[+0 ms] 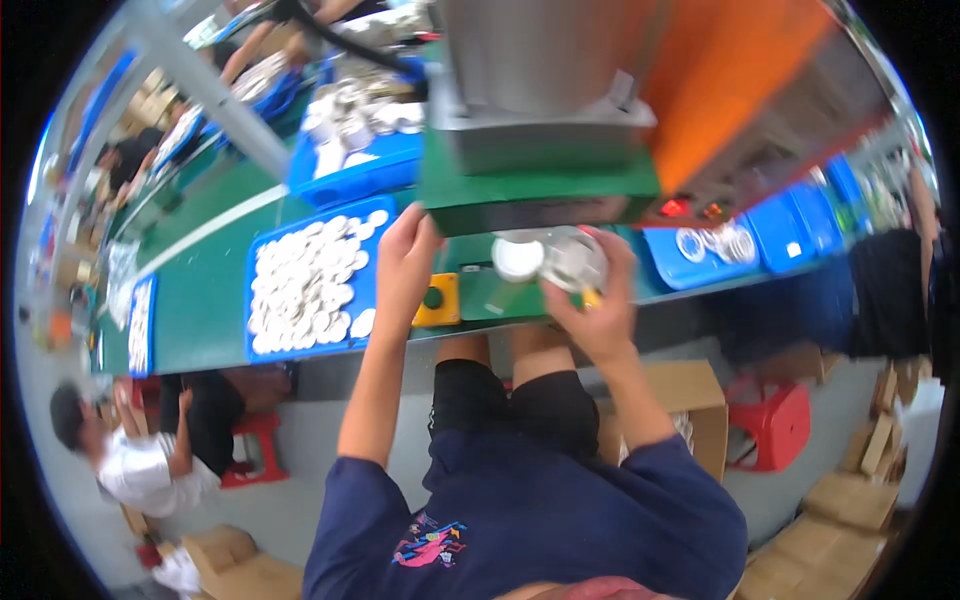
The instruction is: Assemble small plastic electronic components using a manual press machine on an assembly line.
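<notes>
Head view: our R hand (603,295) pinches a clear round part (574,260), just right of the white disc (517,259), near side of the machine (548,187); our L hand (408,245) curls, can't tell if holding anything. Loose pinch could drop it.

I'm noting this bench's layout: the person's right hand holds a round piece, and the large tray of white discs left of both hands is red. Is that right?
Not quite: the large tray of white discs is blue, not red, as the head view shows. The rest stands: the right hand holds a round piece.
</notes>
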A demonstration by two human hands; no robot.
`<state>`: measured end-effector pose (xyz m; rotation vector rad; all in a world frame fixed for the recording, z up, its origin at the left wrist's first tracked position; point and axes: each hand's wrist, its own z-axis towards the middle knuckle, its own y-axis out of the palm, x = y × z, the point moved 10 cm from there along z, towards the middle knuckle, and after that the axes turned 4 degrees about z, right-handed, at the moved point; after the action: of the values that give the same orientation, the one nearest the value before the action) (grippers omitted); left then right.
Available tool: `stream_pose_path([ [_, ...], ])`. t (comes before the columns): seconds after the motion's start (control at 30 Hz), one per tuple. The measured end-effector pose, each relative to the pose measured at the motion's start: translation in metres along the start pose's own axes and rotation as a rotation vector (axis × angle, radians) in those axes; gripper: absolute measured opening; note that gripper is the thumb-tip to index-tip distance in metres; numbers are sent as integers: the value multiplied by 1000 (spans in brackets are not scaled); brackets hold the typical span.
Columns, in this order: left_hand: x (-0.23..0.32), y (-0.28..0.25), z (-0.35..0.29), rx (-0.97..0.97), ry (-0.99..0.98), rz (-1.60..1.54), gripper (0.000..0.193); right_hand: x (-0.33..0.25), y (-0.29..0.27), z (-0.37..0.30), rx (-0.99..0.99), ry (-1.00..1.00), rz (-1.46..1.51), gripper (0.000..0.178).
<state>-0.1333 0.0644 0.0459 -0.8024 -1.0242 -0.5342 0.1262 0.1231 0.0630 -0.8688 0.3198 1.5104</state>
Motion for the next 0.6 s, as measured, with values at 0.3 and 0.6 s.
stream_pose_path([
  [0.3, -88, 3, 203, -37, -41, 874, 69, 208, -298, 3, 515, 303, -477, 44],
  [0.6, -147, 51, 247, -220, -142, 796, 83, 307, -373, 4, 470, 530, -820, 53],
])
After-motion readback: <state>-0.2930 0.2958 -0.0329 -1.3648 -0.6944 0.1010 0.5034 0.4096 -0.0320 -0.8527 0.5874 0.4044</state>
